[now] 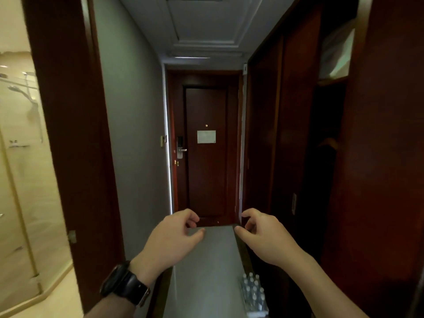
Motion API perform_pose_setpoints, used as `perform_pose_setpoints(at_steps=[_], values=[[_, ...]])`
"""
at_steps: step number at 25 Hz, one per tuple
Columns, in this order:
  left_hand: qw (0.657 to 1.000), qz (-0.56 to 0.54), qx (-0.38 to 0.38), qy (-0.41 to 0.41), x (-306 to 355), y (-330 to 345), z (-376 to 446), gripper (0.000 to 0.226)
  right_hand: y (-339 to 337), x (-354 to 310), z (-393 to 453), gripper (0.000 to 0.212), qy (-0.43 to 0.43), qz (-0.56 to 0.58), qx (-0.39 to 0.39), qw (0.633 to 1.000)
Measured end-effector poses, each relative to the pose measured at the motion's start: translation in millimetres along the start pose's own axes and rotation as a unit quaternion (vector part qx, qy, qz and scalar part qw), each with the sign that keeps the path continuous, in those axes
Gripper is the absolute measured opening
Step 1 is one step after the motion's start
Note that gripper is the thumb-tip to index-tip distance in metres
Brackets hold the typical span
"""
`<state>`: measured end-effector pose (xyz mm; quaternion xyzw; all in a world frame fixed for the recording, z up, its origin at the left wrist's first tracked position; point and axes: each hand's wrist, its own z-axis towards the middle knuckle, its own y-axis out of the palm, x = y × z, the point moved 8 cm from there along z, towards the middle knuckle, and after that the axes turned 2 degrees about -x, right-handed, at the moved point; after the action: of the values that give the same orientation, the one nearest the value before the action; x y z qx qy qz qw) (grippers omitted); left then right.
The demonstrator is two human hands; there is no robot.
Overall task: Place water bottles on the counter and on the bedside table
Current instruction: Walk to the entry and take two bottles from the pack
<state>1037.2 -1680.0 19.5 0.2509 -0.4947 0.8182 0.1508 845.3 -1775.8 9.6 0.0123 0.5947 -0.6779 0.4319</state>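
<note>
Head view looks down a narrow hallway toward a dark wooden door (206, 154) at the far end. Farthest left, a bathroom opening shows a glass shower enclosure (20, 180) with pale tiled walls, framed by a dark wood door frame (68, 134). Next comes the left hand (171, 237), raised in mid-air with a dark wristwatch (125, 284) on the wrist; its fingers are curled loosely with thumb apart and grip nothing. Below and between the 2 hands runs the grey carpeted floor (206, 267). The right hand (263, 235) is held level with the left, also loosely curled and empty. Low at the right, on the floor against the wardrobe side, sits a shrink-wrapped pack of water bottles (253, 292), white caps up, not touched by either hand. Farthest right stands a dark wood wardrobe (298, 134), with a folded white item on a high shelf, too blurred to name.

Judged from this, the task is at its start: no bottle is in hand, and neither a counter nor a bedside table is in view. Picking bottles from the pack and carrying them to both places remains.
</note>
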Motion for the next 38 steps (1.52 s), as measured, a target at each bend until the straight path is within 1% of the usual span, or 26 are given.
perform_pose_setpoints(at_steps=[4,6,13,17,19,24,27,30,34,38], values=[[1.000,-0.026,0.000,0.005,-36,6,122,0.021,4,13,117,0.054,0.012,0.018,0.021,1.000],[0.999,-0.030,-0.008,0.010,-49,19,175,0.021,9,27,162,0.054,0.017,0.028,0.020,0.999],[0.999,-0.040,-0.025,0.013,-99,99,341,0.023,38,107,321,0.058,0.019,0.024,0.017,0.999],[0.999,-0.052,-0.001,0.006,-125,145,437,0.023,55,156,428,0.060,-0.003,0.029,0.029,0.999],[0.998,-0.060,0.010,0.002,-138,161,484,0.024,65,175,481,0.062,-0.007,0.034,0.023,0.999],[0.998,-0.063,-0.009,-0.008,-169,199,582,0.029,80,211,581,0.062,-0.004,0.017,0.002,1.000],[0.997,-0.073,-0.023,0.009,-180,228,637,0.028,80,237,625,0.056,0.009,0.005,0.021,1.000],[0.992,-0.090,-0.075,0.038,-183,272,685,0.029,83,278,656,0.050,0.061,-0.013,0.037,0.997],[0.977,-0.119,-0.160,0.080,-182,343,740,0.026,84,343,676,0.049,0.153,-0.020,0.057,0.986],[0.956,-0.141,-0.239,0.093,-187,429,758,0.024,108,410,669,0.047,0.235,-0.014,0.069,0.970]])
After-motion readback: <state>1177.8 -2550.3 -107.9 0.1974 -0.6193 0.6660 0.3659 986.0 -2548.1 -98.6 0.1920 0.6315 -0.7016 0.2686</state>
